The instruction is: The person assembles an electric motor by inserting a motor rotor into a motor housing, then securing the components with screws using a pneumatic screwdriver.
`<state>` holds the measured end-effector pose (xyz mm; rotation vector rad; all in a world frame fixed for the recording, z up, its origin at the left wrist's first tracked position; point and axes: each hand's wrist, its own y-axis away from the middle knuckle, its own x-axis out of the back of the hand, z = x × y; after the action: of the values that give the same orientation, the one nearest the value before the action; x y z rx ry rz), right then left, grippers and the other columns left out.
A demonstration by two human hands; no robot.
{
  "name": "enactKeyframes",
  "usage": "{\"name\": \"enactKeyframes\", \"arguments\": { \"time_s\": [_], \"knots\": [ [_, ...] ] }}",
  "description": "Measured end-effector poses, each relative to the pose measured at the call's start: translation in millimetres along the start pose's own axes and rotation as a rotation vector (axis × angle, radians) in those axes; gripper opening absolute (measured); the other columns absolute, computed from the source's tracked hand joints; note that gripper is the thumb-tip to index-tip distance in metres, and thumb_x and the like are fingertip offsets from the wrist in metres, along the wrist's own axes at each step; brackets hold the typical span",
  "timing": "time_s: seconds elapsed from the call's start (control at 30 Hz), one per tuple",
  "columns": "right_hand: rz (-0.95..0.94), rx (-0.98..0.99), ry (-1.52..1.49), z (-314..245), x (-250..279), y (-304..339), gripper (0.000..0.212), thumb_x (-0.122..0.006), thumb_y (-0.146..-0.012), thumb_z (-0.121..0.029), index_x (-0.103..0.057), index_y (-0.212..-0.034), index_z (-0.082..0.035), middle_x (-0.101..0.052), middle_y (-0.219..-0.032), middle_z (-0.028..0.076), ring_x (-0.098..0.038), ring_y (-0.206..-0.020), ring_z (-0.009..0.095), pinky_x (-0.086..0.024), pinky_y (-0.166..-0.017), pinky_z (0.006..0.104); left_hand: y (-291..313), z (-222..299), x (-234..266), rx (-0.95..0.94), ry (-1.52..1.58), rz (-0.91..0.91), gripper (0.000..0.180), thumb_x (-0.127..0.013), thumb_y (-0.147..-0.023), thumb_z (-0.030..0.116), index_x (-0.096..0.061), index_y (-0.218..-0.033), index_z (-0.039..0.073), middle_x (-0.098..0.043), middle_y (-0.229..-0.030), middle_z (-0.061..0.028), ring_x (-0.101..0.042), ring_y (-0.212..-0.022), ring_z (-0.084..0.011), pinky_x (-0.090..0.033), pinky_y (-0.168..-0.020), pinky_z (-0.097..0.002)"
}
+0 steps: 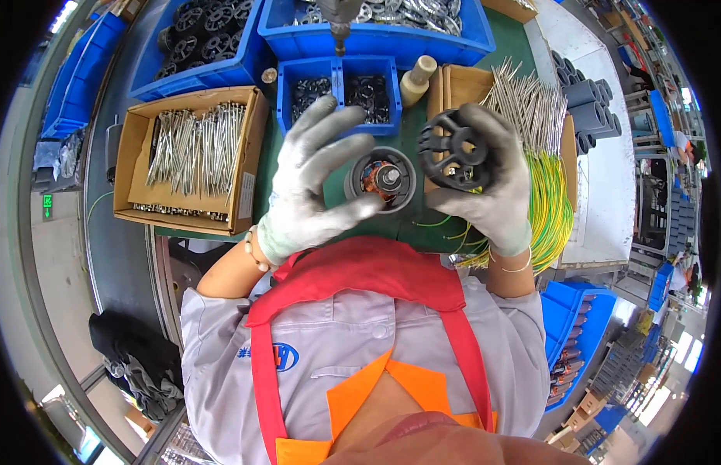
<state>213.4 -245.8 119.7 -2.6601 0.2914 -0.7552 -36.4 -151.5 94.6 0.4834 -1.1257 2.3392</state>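
Observation:
Both hands wear pale work gloves with grey fingertips. My right hand [496, 182] grips a black round spoked plastic end cover [457, 151], raised at the right of a grey cylindrical motor housing [350, 186]. The housing stands upright on the green bench, open end up. Inside it show copper windings and a metal shaft [391, 177]. Left of the housing, my left hand [314, 174] is open, its fingers apart and curved. Its thumb tip is at the housing's near rim; whether it touches is unclear.
A cardboard box of long screws [191, 209] lies left. Small blue bins [337, 105] hold dark parts, with larger blue bins [376, 40] behind. A driver tip [339, 35] hangs overhead. Right are a pale bottle-shaped piece [417, 81], metal rods [523, 108] and yellow-green wires [550, 213].

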Motion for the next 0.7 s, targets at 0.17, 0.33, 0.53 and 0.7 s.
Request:
{"name": "enactKeyframes", "arguments": {
  "time_s": [0.17, 0.33, 0.53, 0.7],
  "knots": [
    [0.024, 0.096, 0.221, -9, -20, 2, 0.091, -0.095, -0.052, -0.035, -0.058, -0.13, -0.005, -0.057, -0.128, 0.019, -0.061, -0.113, 0.036, -0.054, -0.092, 0.0439, 3, -4, -14, 0.051, 0.051, -0.02, 0.054, -0.086, -0.068, 0.038, -0.072, -0.113, 0.011, -0.061, -0.131, -0.012, -0.048, -0.131, -0.0391, -0.04, -0.108, -0.0487],
    [-0.03, 0.131, 0.283, -13, -15, 0, 0.092, -0.095, -0.052, -0.034, -0.057, -0.131, -0.004, -0.056, -0.131, 0.021, -0.061, -0.115, 0.036, -0.054, -0.093, 0.0428, 1, -6, -11, 0.178, 0.22, -0.128, 0.045, -0.084, -0.072, 0.031, -0.074, -0.108, 0.006, -0.064, -0.127, -0.0153, -0.044, -0.136, -0.0401, -0.036, -0.111, -0.0516],
    [-0.02, 0.145, 0.173, -6, -13, 7, 0.099, -0.097, -0.052, -0.03, -0.052, -0.134, 0.001, -0.051, -0.139, 0.023, -0.06, -0.12, 0.033, -0.052, -0.097, 0.0412, 6, -9, -13, 0.184, 0.348, -0.144, 0.079, -0.086, -0.065, 0.046, -0.062, -0.129, 0.007, -0.054, -0.139, -0.0172, -0.044, -0.135, -0.0375, -0.034, -0.113, -0.0476],
    [-0.151, 0.164, -0.205, -7, -25, -4, 0.108, -0.099, -0.049, -0.034, -0.049, -0.137, 0.002, -0.049, -0.14, 0.025, -0.055, -0.125, 0.032, -0.047, -0.103, 0.0437, 7, -11, -24, 0.315, 0.695, 0.026, 0.117, -0.079, -0.068, 0.068, -0.036, -0.148, -0.005, -0.036, -0.152, -0.0252, -0.034, -0.143, -0.0365, -0.024, -0.118, -0.0474]
  ]
}}
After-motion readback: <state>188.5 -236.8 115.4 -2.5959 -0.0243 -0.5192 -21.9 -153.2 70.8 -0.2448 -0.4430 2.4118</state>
